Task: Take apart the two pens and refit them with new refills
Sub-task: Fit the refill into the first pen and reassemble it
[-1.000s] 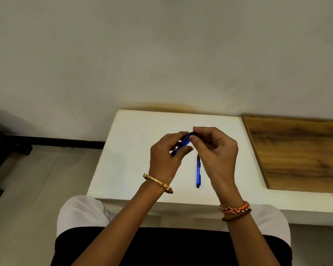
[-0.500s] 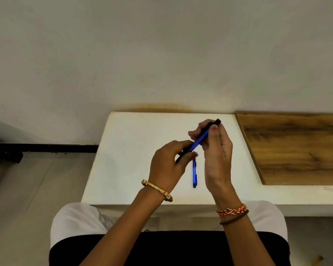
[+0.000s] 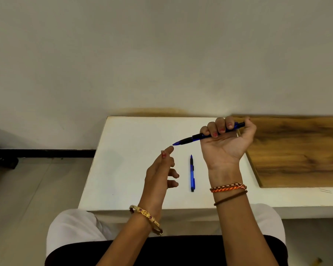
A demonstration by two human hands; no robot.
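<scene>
My right hand (image 3: 224,144) is palm up above the white table (image 3: 131,160), its fingers curled around a blue pen (image 3: 192,139) with a black grip. That pen points left, tip toward my left hand. My left hand (image 3: 161,173) hovers just below the tip with fingers spread and nothing in it. A second blue pen (image 3: 192,173) lies on the table between my two hands, tip pointing away from me.
A wooden board (image 3: 296,150) lies on the right part of the table, against the wall. Two thin dark lines (image 3: 325,190) lie on the table near its front right. The floor drops off to the left.
My left hand has let go of the held pen and opened. My right hand has turned palm up and carried the pen up and to the right.
</scene>
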